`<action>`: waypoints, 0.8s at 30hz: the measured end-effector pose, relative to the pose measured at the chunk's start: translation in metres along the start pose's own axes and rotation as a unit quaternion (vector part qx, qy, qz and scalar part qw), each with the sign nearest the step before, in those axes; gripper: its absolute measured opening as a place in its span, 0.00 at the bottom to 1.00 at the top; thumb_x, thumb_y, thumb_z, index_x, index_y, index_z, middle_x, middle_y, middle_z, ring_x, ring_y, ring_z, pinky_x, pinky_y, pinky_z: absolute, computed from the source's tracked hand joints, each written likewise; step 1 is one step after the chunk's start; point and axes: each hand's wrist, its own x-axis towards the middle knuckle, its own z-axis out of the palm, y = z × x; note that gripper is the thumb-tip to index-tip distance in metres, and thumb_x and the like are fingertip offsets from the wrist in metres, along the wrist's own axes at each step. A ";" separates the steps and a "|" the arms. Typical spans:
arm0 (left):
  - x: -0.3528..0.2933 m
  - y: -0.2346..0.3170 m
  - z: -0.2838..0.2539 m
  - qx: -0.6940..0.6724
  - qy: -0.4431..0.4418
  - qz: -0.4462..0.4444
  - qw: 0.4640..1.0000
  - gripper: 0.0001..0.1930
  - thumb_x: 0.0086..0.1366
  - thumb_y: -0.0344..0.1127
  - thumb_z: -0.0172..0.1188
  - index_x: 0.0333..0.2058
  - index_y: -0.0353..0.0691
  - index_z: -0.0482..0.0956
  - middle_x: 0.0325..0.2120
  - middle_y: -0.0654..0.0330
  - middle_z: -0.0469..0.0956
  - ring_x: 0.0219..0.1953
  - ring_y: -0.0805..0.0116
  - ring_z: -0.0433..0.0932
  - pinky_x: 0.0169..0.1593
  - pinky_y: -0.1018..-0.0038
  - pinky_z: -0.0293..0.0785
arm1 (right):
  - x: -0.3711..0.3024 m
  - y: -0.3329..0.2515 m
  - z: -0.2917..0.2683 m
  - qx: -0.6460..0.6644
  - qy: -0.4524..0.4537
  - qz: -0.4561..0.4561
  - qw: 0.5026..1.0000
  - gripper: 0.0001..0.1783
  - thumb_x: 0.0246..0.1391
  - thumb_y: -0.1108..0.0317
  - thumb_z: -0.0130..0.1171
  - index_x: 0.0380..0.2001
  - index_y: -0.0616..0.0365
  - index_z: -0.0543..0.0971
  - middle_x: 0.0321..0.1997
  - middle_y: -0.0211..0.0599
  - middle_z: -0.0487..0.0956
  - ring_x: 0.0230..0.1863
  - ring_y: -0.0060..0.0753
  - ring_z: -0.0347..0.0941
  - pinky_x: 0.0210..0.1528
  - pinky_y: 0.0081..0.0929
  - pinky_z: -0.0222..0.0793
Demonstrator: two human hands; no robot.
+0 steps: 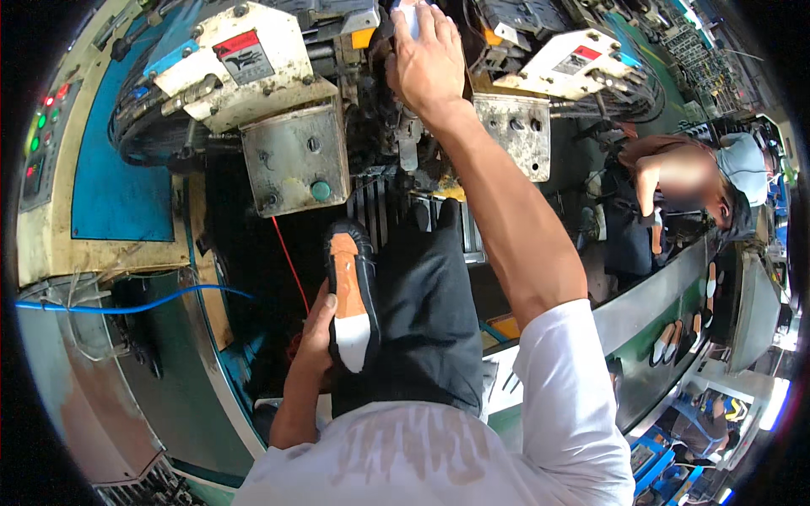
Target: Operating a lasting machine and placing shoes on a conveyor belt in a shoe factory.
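Control panel: at the far left of the machine [408,139], we see a pale control panel [42,156] with red and green lights glowing.
Blue plate: between that panel and the machine, we have a flat blue plate [118,190].
Hose: below the blue plate, on the near left side of the machine, we see a bright blue hose [152,307] curving across.
Metal box: on the machine's left front, we find a stained metal box [295,156] with a green button.
Cord: a thin red cord [289,260] runs down below that box.
Left grip: on the near side of the machine, our left grip [317,336] pinches the shoe from its left edge, thumb against the sole.
Shoe: we hold this dark shoe [348,274] well apart from the machine, sole up, tan toward the machine and white toward us.
Right grip: our right grip [429,69] reaches into the machine's upper middle, fingers over a whitish piece [411,15]; we cannot tell whether it pinches or only presses.
Co-worker: right of the machine, we see a person [675,169] in a pale cap, bent forward.
Belt: at the machine's lower right, we see a green belt [633,371] carrying several pale-soled shoes [666,342].
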 end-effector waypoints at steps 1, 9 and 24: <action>0.006 0.002 0.005 0.010 0.002 0.003 1.000 0.36 0.82 0.58 0.55 0.77 0.41 0.66 0.64 0.53 0.80 0.61 0.57 0.82 0.64 0.59 0.80 | 0.008 0.004 0.006 -0.002 0.012 0.005 1.000 0.31 0.69 0.63 0.54 0.73 0.57 0.75 0.76 0.65 0.71 0.81 0.66 0.62 0.84 0.57 0.52; 0.058 -0.005 0.017 0.019 -0.082 -0.007 0.996 0.36 0.83 0.52 0.52 0.81 0.43 0.59 0.72 0.54 0.74 0.69 0.58 0.77 0.73 0.59 0.72 | 0.033 -0.002 -0.017 -0.020 -0.026 0.005 0.999 0.30 0.70 0.64 0.53 0.74 0.55 0.75 0.77 0.61 0.72 0.80 0.63 0.64 0.84 0.55 0.52; -0.090 0.011 -0.043 0.000 -0.015 0.158 0.987 0.48 0.70 0.40 0.66 0.83 0.35 0.53 0.78 0.53 0.65 0.78 0.60 0.64 0.81 0.65 0.55 | -0.110 -0.036 -0.071 0.208 -0.063 -0.042 0.975 0.35 0.58 0.69 0.71 0.71 0.53 0.80 0.82 0.61 0.67 0.77 0.68 0.68 0.78 0.55 0.65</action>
